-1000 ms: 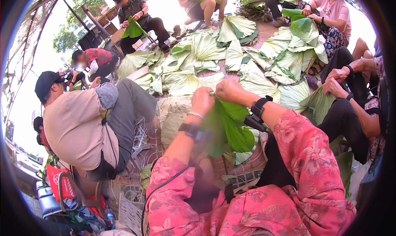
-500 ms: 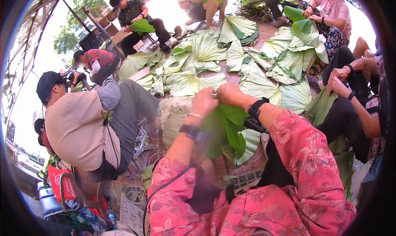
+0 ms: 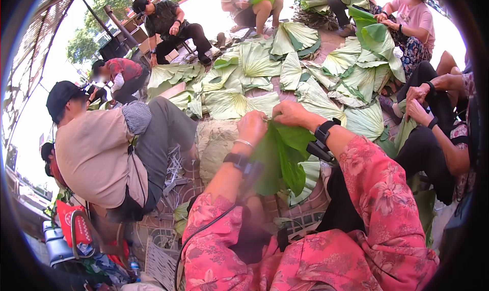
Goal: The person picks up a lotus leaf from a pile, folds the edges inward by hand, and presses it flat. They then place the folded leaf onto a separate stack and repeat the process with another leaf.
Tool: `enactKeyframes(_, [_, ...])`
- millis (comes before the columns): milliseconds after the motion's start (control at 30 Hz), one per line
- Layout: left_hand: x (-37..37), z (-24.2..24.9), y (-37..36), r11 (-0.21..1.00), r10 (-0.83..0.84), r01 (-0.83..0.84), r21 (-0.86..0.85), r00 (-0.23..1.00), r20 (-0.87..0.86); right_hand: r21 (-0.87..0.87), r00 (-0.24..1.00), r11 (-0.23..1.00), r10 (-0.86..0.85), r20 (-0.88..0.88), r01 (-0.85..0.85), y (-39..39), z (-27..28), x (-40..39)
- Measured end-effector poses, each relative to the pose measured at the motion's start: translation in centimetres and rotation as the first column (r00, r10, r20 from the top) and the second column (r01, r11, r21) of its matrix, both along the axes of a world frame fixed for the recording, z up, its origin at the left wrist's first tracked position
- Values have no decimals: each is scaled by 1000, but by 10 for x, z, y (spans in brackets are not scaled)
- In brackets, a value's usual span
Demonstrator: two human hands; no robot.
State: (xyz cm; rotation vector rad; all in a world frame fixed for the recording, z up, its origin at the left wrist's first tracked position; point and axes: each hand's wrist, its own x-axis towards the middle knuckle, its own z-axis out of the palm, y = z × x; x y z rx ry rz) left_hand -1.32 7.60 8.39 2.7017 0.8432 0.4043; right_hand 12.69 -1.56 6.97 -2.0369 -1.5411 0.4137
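Out in front of me a large green lotus leaf [image 3: 288, 158] hangs in folds, partly blurred. My left hand [image 3: 252, 128] is closed in a pinch at its upper left edge. Just right of it, my right hand [image 3: 291, 114] grips the leaf's top edge, fingers closed, the thumb side toward the left hand. A small gap separates the two hands. Beneath the hanging leaf lies a paler leaf [image 3: 308, 181] on the brick paving. Beyond my hands, several flattened pale-green leaves [image 3: 232, 101] overlap on the ground.
A person in a beige vest [image 3: 99, 156] sits close on my left, beside white strips [image 3: 175, 171]. Another person's hands [image 3: 417, 100] hold a leaf at my right. More people sit around the leaves. A leaf stack [image 3: 316, 18] stands at the back; a red bag [image 3: 74, 222] is lower left.
My right hand has shifted slightly right, and more of the leaf's top shows between my hands. At the back left, a person has put down a leaf and reaches toward the ground.
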Motion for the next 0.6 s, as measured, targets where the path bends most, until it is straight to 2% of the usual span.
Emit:
enactKeyframes(100, [1, 6, -3, 998, 6, -7, -60, 1000, -22, 46, 989, 999, 3, 149, -10, -10, 10, -9])
enactKeyframes(200, [2, 12, -9, 998, -3, -1, -65, 998, -61, 35, 981, 999, 4, 193, -11, -8, 1, -8])
enactKeyframes(300, [0, 9, -6, 999, -16, 14, -49, 999, -48, 72, 983, 997, 6, 182, -19, -4, -8, 0])
enactKeyframes(400, [-3, 10, -6, 998, -14, 12, -56, 999, -35, 40, 996, 999, -6, 90, 3, 0, -16, 9])
enactKeyframes(500, [-4, 6, -1, 995, -23, 22, -93, 1000, -8, 39, 993, 999, 31, 115, -36, -4, -12, 8])
enactKeyframes(600, [-1, 1, 0, 987, 13, -11, -161, 1000, 16, 59, 956, 998, 0, 294, -19, -12, 1, -13])
